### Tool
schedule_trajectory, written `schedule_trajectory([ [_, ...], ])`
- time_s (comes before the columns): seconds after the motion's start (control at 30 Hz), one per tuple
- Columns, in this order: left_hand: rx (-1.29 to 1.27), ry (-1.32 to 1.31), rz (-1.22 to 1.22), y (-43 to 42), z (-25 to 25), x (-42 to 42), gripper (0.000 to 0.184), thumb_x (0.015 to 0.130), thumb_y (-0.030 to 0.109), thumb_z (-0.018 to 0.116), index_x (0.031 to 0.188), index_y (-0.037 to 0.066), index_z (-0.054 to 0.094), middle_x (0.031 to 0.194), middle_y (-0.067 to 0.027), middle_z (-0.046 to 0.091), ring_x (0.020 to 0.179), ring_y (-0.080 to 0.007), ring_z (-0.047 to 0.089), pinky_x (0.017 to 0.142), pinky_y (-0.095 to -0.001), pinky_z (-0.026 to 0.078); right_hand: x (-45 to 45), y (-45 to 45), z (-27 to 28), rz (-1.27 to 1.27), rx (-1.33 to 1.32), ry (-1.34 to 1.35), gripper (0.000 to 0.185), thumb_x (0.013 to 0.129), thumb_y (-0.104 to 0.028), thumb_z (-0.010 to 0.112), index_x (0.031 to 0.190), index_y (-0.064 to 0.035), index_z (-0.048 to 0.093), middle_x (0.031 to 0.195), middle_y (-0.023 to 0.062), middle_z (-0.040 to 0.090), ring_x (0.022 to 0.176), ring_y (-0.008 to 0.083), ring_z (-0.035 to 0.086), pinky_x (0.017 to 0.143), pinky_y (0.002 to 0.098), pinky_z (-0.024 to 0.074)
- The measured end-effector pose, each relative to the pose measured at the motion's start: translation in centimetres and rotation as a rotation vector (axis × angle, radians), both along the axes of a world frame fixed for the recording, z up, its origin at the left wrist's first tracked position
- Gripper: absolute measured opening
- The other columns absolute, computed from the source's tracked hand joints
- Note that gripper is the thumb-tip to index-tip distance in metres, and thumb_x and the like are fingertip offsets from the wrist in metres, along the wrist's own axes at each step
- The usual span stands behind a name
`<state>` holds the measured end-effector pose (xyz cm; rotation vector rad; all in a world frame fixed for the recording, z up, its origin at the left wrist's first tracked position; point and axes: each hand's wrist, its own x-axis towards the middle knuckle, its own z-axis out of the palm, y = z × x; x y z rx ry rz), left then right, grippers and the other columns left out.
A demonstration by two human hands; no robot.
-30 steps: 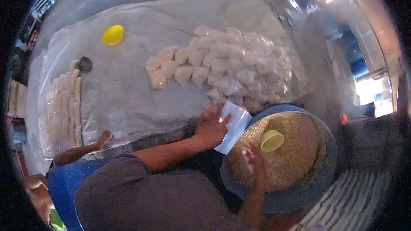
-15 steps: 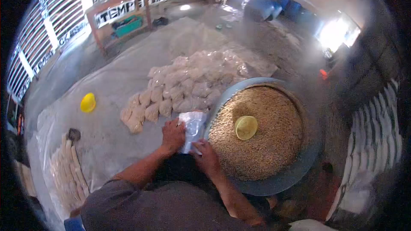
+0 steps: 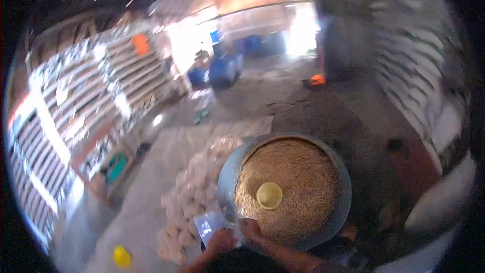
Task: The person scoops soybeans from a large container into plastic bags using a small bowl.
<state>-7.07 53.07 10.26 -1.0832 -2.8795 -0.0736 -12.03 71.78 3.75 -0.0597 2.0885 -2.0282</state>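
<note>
My left hand (image 3: 222, 241) is closed on the lower part of a clear plastic bag (image 3: 209, 225), left of the tub. Close beside it, at the near rim of the blue-grey tub (image 3: 345, 197), is my right hand (image 3: 250, 228); its fingers look pressed together at the bag's edge, but motion blur hides what they grip. Pale yellow grains (image 3: 303, 187) fill much of the tub. On them rests a light yellow bowl (image 3: 270, 195). Filled clear bags (image 3: 189, 192) lie in a heap on the sheet to the left of the tub.
A bright yellow bowl (image 3: 122, 256) sits on the pale ground sheet (image 3: 146, 192) at lower left. A wooden stand (image 3: 103, 172) with a green item is farther left. Stacked white sacks (image 3: 419, 65) rise at the right, blue barrels (image 3: 220, 71) at the back.
The view has swung up and to the right. My right hand has come from above the grains to the bag beside my left hand. The bag has moved from over the tub's edge to its left side.
</note>
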Motion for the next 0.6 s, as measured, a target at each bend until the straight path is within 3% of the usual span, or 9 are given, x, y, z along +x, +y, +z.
schedule_trajectory([
  [0.03,-0.013,-0.081,0.047,0.7,0.8,-0.3,0.036,0.091,0.037,0.062,0.099,0.002,0.069,0.105,-0.0195,0.069,0.101,-0.039,0.064,0.091,-0.0491,0.05,-0.1,0.6,0.1,-0.122,-0.218,0.023,0.021,0.087,-0.016,0.07,0.102,-0.0018,0.069,0.092,0.0155,0.072,0.077,0.0351,0.069,0.072,0.0409,0.0549],
  [0.13,0.331,-0.37,-0.042,0.5,2.2,-4.0,0.052,0.095,0.05,0.056,0.109,0.002,0.071,0.118,-0.0215,0.068,0.111,-0.0385,0.063,0.098,-0.047,0.05,0.5,5.0,10.3,-0.525,0.401,0.534,0.024,0.089,-0.011,0.064,0.111,-0.004,0.069,0.096,0.0114,0.072,0.084,0.0328,0.069,0.075,0.041,0.0547],
  [0.23,1.371,-1.485,0.106,5.4,11.1,-4.3,0.068,0.096,0.06,0.049,0.127,0.0,0.059,0.132,-0.0221,0.06,0.119,-0.0352,0.059,0.102,-0.0483,0.047,2.1,9.3,12.7,-0.176,0.242,1.133,0.029,0.096,-0.023,0.06,0.121,-0.008,0.066,0.106,0.0091,0.072,0.095,0.0324,0.068,0.08,0.0421,0.0543],
  [0.27,1.647,-1.821,0.111,6.7,13.1,-4.6,0.074,0.096,0.063,0.047,0.133,-0.001,0.055,0.136,-0.0223,0.057,0.122,-0.0341,0.058,0.104,-0.0488,0.047,1.9,9.7,10.4,-0.145,0.195,0.914,0.036,0.098,-0.032,0.057,0.124,-0.0085,0.064,0.109,0.009,0.071,0.097,0.03,0.068,0.083,0.041,0.0538],
  [0.33,1.535,-1.744,0.075,8.1,11.3,-6.3,0.08,0.095,0.062,0.05,0.144,-0.001,0.044,0.145,-0.0221,0.051,0.128,-0.0349,0.054,0.108,-0.0506,0.043,1.3,10.4,5.5,-0.134,0.104,0.466,0.05,0.101,-0.05,0.051,0.13,-0.0094,0.061,0.115,0.0088,0.07,0.101,0.0251,0.067,0.09,0.0388,0.0528],
  [0.43,1.237,-1.384,-0.019,11.8,9.5,-6.4,0.092,0.089,0.063,0.06,0.151,-0.001,0.035,0.153,-0.0213,0.042,0.134,-0.0355,0.048,0.111,-0.0483,0.041,3.4,11.8,12.7,-0.142,-0.638,-0.135,0.044,0.103,-0.043,0.052,0.127,-0.009,0.063,0.115,0.0181,0.069,0.108,0.0279,0.065,0.098,0.0435,0.048],
  [0.47,1.312,-1.8,-0.326,10.1,4.6,-9.1,0.089,0.094,0.066,0.05,0.15,-0.001,0.035,0.149,-0.0206,0.046,0.133,-0.0307,0.05,0.112,-0.0484,0.041,3.6,12.6,12.0,-0.229,-0.303,0.036,0.04,0.101,-0.041,0.058,0.122,-0.007,0.066,0.107,0.0141,0.071,0.098,0.0242,0.067,0.088,0.0397,0.0511],
  [0.53,1.361,-1.825,-0.621,8.8,7.5,-7.6,0.117,0.081,0.09,0.019,0.141,-0.007,0.047,0.143,-0.0242,0.052,0.137,-0.0371,0.046,0.115,-0.0527,0.033,5.1,15.1,13.3,-0.212,0.249,0.173,0.03,0.096,-0.031,0.068,0.111,-0.0056,0.07,0.097,0.0096,0.073,0.089,0.0199,0.069,0.079,0.0351,0.0541],
  [0.6,0.965,-1.52,-0.338,6.0,8.4,-6.6,0.104,0.09,0.084,0.018,0.123,-0.003,0.064,0.125,-0.0219,0.066,0.127,-0.0323,0.057,0.111,-0.0462,0.039,6.5,16.5,17.0,-0.036,0.501,0.16,0.021,0.092,-0.024,0.073,0.104,-0.0064,0.071,0.094,0.0089,0.073,0.091,0.0185,0.069,0.082,0.0335,0.0536],
])
